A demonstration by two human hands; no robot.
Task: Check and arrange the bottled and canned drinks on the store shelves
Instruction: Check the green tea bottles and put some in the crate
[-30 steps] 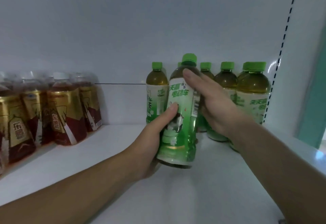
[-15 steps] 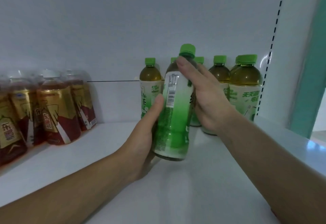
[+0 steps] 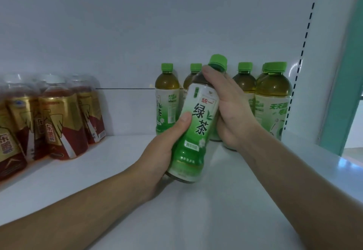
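A green tea bottle [image 3: 196,129] with a green cap tilts above the white shelf [image 3: 121,171], its front label with large characters facing me. My left hand [image 3: 163,151] grips its lower half from the left, thumb on the label. My right hand [image 3: 229,112] grips its shoulder and neck from the right. Behind stand several more green tea bottles [image 3: 273,100] in a row against the back wall, partly hidden by my right hand.
Several red tea bottles with gold labels [image 3: 59,124] stand at the left of the shelf. A slotted shelf upright [image 3: 306,39] and a teal post [image 3: 345,72] bound the right side. The shelf's right edge [image 3: 349,165] lies near my right forearm.
The held bottle has been turned in my hands: the barcode side faced me before, now the front label does. Both hands kept their hold.
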